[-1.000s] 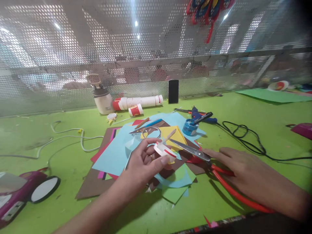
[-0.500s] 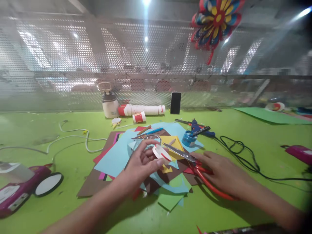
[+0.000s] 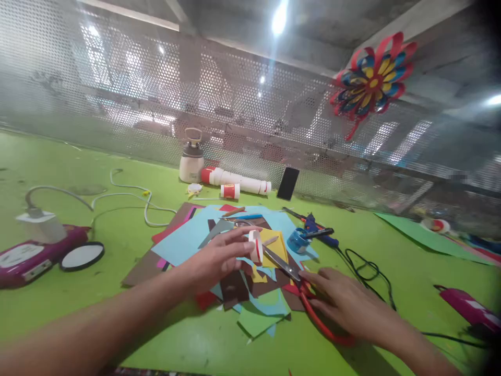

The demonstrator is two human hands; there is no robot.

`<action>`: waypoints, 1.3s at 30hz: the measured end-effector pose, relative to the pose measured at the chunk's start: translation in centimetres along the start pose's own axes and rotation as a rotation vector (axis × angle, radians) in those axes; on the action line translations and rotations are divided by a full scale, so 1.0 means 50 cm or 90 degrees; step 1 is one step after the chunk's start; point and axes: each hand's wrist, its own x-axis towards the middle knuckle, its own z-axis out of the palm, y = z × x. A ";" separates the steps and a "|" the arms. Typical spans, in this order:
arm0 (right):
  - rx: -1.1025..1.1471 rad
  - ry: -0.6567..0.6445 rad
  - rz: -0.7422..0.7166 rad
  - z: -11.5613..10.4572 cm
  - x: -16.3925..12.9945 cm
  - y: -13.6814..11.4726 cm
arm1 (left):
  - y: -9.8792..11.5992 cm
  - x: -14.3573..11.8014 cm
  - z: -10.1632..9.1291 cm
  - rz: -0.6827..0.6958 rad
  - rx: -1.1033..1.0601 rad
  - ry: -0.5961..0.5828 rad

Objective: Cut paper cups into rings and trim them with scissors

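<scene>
My left hand (image 3: 223,256) pinches a white cut piece of paper cup (image 3: 255,246) with a red stripe, held above the pile of papers. Red-handled scissors (image 3: 284,263) are in my right hand (image 3: 344,300), which is closed around the handles. Their blades look together and point up-left, with the tips close to the cup piece; whether they touch it I cannot tell. Beneath both hands lie coloured sheets and scraps, among them a light blue sheet (image 3: 178,243), a yellow sheet (image 3: 277,239) and a green scrap (image 3: 258,318).
A blue jar (image 3: 298,241) with a black marker stands beside a blue glue gun (image 3: 311,223). Behind are a paper cup (image 3: 230,191), a cup stack (image 3: 238,181), a spray bottle (image 3: 191,163) and a phone (image 3: 288,183). A purple power strip (image 3: 43,256) lies left.
The view has tilted and shifted. My left hand has turned the cup piece more upright, its back now facing up. The scissors stay in my right hand, their tips nearer the piece.
</scene>
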 end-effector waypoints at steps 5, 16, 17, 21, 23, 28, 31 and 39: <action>0.120 0.164 -0.078 -0.049 0.038 -0.072 | -0.003 0.009 -0.019 0.000 -0.015 -0.058; 0.234 0.353 -0.230 -0.024 0.125 -0.223 | -0.001 0.004 0.001 0.081 0.210 -0.023; 0.224 0.366 -0.240 -0.019 0.125 -0.223 | 0.000 0.005 0.002 0.081 0.218 -0.015; 0.201 0.395 -0.282 -0.008 0.125 -0.222 | 0.002 0.006 0.003 0.075 0.265 0.006; 0.198 0.401 -0.298 -0.002 0.126 -0.219 | 0.003 0.005 0.002 0.062 0.284 0.014; 0.219 0.397 -0.304 0.016 0.127 -0.207 | 0.005 0.007 -0.003 0.019 0.304 0.008; 0.265 0.406 -0.292 0.022 0.125 -0.204 | -0.002 0.010 -0.005 0.006 0.271 -0.001; 0.414 0.389 -0.225 0.011 0.119 -0.216 | -0.026 0.021 -0.009 0.081 0.214 0.005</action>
